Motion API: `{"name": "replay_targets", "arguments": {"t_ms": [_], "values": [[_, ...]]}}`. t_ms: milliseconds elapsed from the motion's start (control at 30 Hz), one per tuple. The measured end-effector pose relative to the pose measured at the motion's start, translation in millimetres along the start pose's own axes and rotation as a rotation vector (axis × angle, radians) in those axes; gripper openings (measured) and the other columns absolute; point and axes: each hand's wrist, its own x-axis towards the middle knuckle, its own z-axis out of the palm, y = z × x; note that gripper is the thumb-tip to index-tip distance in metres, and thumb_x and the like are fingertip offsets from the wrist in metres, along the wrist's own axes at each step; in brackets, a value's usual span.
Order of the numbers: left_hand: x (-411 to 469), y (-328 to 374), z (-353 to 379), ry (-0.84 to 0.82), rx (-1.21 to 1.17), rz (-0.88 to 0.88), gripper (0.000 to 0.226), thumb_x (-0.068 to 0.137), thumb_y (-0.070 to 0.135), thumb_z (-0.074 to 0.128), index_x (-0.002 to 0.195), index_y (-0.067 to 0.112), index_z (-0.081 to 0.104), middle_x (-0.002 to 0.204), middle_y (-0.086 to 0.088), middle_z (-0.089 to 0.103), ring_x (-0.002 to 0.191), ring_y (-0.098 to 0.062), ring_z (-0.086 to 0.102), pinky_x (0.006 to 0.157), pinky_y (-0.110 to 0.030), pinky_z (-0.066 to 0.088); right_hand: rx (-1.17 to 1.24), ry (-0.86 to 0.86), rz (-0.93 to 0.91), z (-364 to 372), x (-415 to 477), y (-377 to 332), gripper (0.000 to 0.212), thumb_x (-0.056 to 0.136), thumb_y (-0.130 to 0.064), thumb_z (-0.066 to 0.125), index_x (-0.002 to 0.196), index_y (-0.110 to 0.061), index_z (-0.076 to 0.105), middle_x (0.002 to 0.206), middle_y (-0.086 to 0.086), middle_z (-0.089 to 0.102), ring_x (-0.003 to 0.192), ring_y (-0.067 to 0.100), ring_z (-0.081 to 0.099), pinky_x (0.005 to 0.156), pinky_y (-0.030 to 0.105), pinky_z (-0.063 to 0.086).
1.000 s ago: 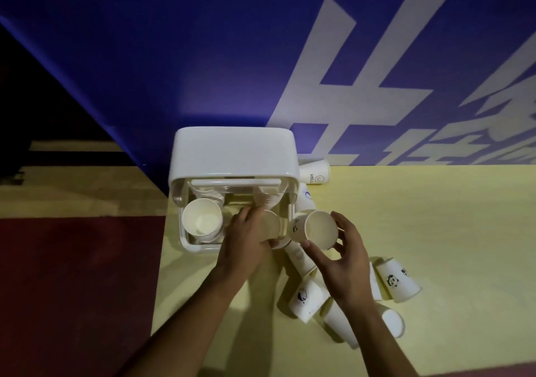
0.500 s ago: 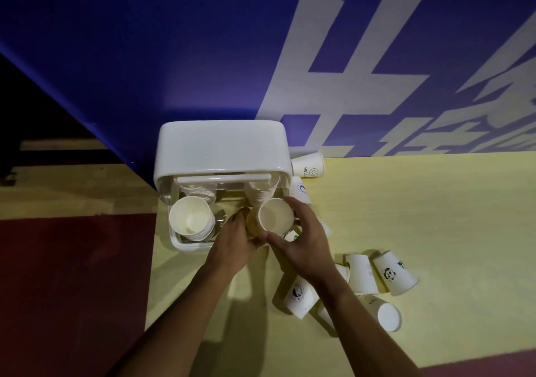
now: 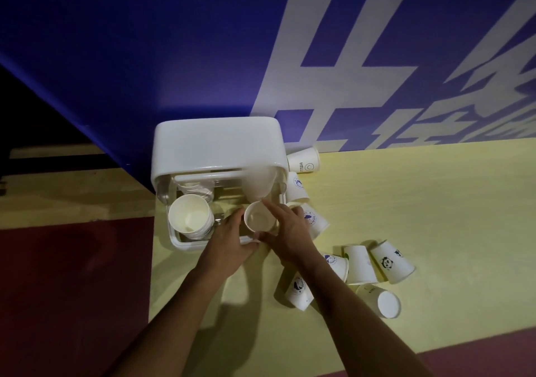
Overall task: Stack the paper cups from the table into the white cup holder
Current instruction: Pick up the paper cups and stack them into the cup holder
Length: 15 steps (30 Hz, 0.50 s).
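Note:
The white cup holder [image 3: 217, 144] stands at the table's back left corner, its lid raised over an open tray. In the tray's left side sits a stack of paper cups [image 3: 190, 217], mouth up. On the right side of the tray is another paper cup [image 3: 259, 218], mouth up. My right hand [image 3: 290, 231] pinches its rim between thumb and forefinger. From the left, my left hand [image 3: 229, 243] curls round the same cup's side. What lies under that cup is hidden.
Several loose paper cups lie on the yellow table [image 3: 420, 202] right of the holder: a smiley cup [image 3: 304, 160] by the blue wall, a panda cup [image 3: 391, 262], and one with its base toward me [image 3: 383, 302]. The table's left edge runs just beside the holder.
My right hand carried a cup from beside the holder leftward and down into the tray's right side. My left hand stayed at that spot, holding the cup there.

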Motion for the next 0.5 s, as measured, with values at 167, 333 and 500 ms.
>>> {"name": "replay_targets", "arguments": {"t_ms": [167, 333, 500], "values": [[-10, 3, 1, 0.104, 0.117, 0.041, 0.063, 0.087, 0.023, 0.075, 0.143, 0.019, 0.047, 0.137, -0.007, 0.058, 0.126, -0.026, 0.055, 0.102, -0.044, 0.051, 0.149, 0.159, -0.01, -18, -26, 5, 0.077, 0.081, -0.051, 0.077, 0.149, -0.029, 0.049, 0.147, -0.005, 0.056, 0.122, 0.021, 0.044, 0.101, 0.039, 0.038], [-60, 42, 26, 0.266, 0.132, 0.344, 0.042, 0.088, 0.02, 0.068, 0.129, 0.01, 0.06, 0.125, -0.009, 0.062, 0.117, -0.028, 0.056, 0.092, -0.04, 0.052, 0.233, 0.393, 0.141, -66, -104, 43, 0.03, 0.091, -0.03, 0.075, 0.121, -0.025, 0.072, 0.125, -0.009, 0.069, 0.109, 0.008, 0.057, 0.095, 0.035, 0.05], [-96, 91, 95, -0.103, 0.231, 0.664, 0.054, 0.08, 0.04, 0.06, 0.129, 0.016, 0.059, 0.125, -0.003, 0.059, 0.114, -0.025, 0.06, 0.091, -0.041, 0.056, 0.376, 0.567, 0.456, -98, -179, 103, 0.019, 0.094, -0.023, 0.068, 0.112, -0.023, 0.076, 0.108, -0.013, 0.073, 0.091, 0.007, 0.067, 0.081, 0.04, 0.059]]}}
